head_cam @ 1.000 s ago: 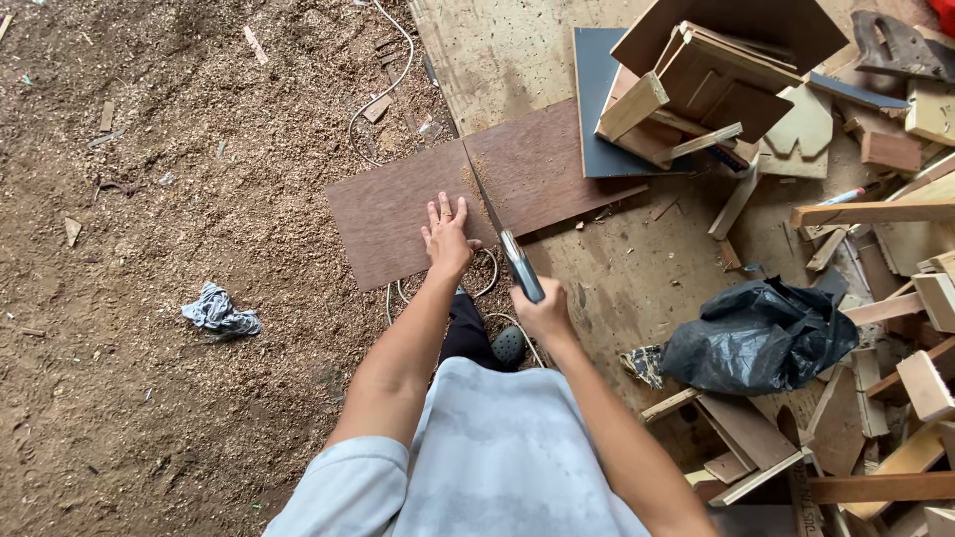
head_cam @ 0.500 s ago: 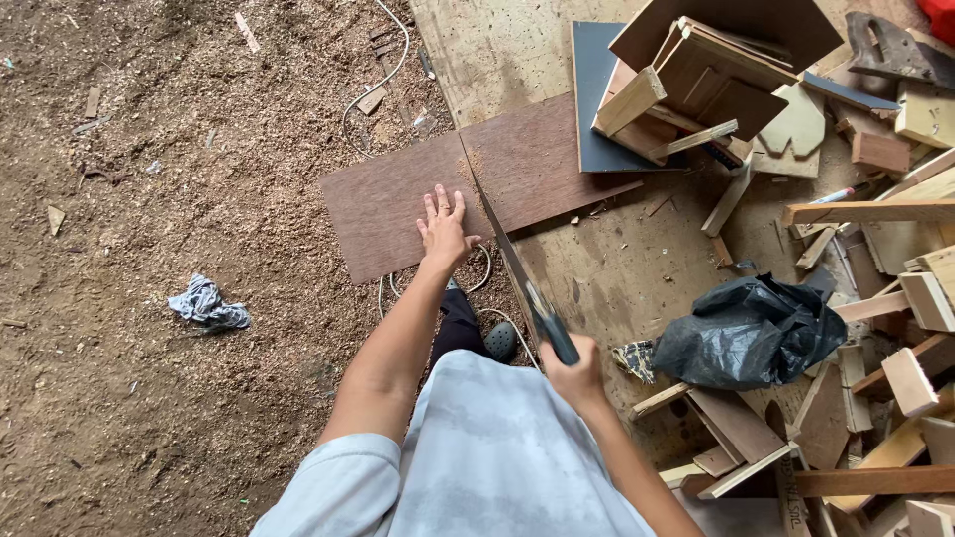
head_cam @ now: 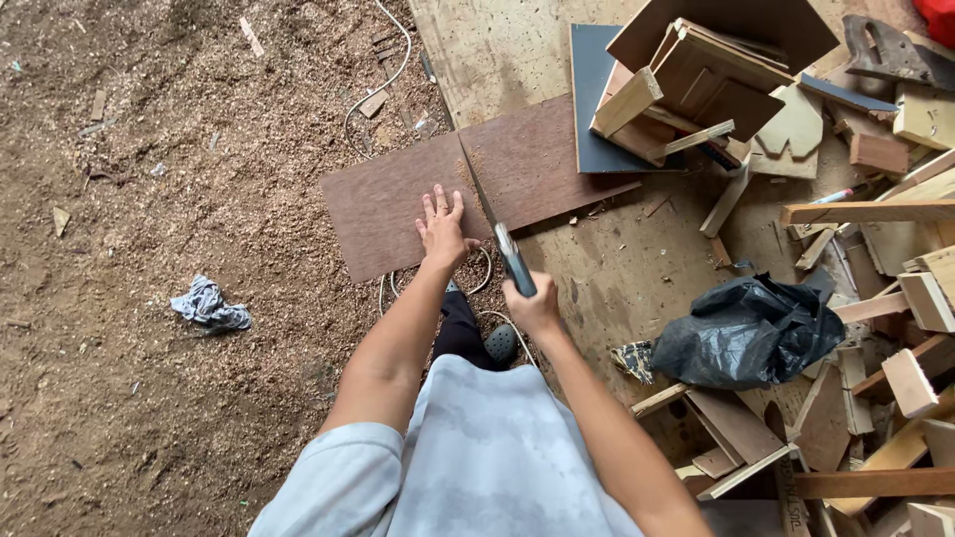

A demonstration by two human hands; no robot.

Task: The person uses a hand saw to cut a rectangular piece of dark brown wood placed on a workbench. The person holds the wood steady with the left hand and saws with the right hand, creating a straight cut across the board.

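a handsaw (head_cam: 494, 221) runs lengthwise across the brown board (head_cam: 398, 204), away from the body; right hand (head_cam: 532, 303) clenches its handle at the board's near edge, left hand (head_cam: 443, 231) pressed flat just left of the blade.

Board (head_cam: 398, 204) on sawdust floor (head_cam: 149, 149), left hand (head_cam: 443, 231) flat on board, saw (head_cam: 497, 234) right of it, rag (head_cam: 209, 306) far left, bag (head_cam: 746, 333) and offcuts (head_cam: 895, 368) right.
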